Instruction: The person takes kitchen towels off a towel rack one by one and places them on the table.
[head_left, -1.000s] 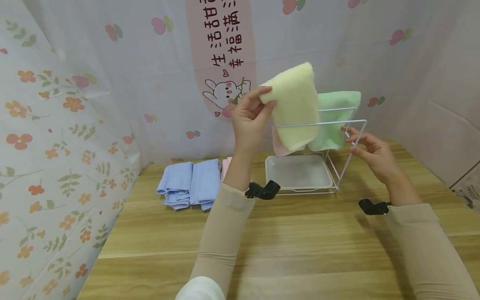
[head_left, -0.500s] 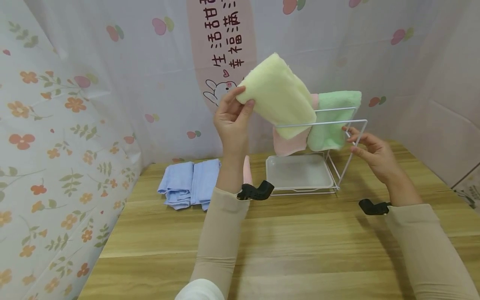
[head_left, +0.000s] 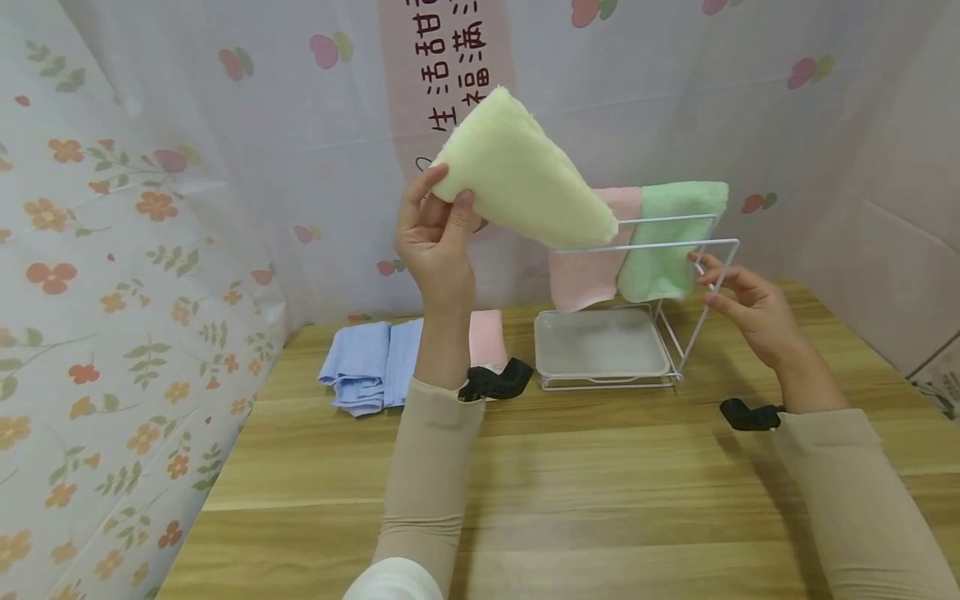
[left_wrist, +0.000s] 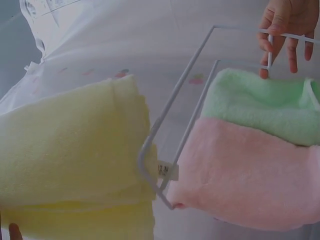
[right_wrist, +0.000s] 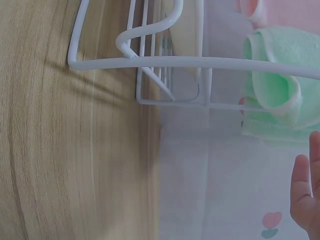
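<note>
Between thumb and fingers, my left hand (head_left: 435, 242) pinches one corner of a folded yellow towel (head_left: 517, 175). The towel is raised and tilted, its lower right end overlapping the top bars of a white wire rack (head_left: 675, 244) in the head view. A pink towel (head_left: 585, 279) and a green towel (head_left: 663, 271) hang side by side on that rack. At the rack's right side, my right hand (head_left: 757, 321) holds the slanted wire with thumb and fingers. In the left wrist view, the yellow towel (left_wrist: 75, 150) stands apart from the pink one, left of the rack's end.
A pale grey tray (head_left: 600, 343) sits in the rack's base. Folded blue cloths (head_left: 356, 362) and a folded pink cloth (head_left: 487, 333) lie at the back left of the wooden table (head_left: 570, 500), partly behind my left forearm. A printed curtain (head_left: 300, 150) stands behind.
My left hand has moved left and slightly up with the yellow towel, drawing it off the rack's bars and uncovering the pink towel. The right hand has stayed on the rack.
</note>
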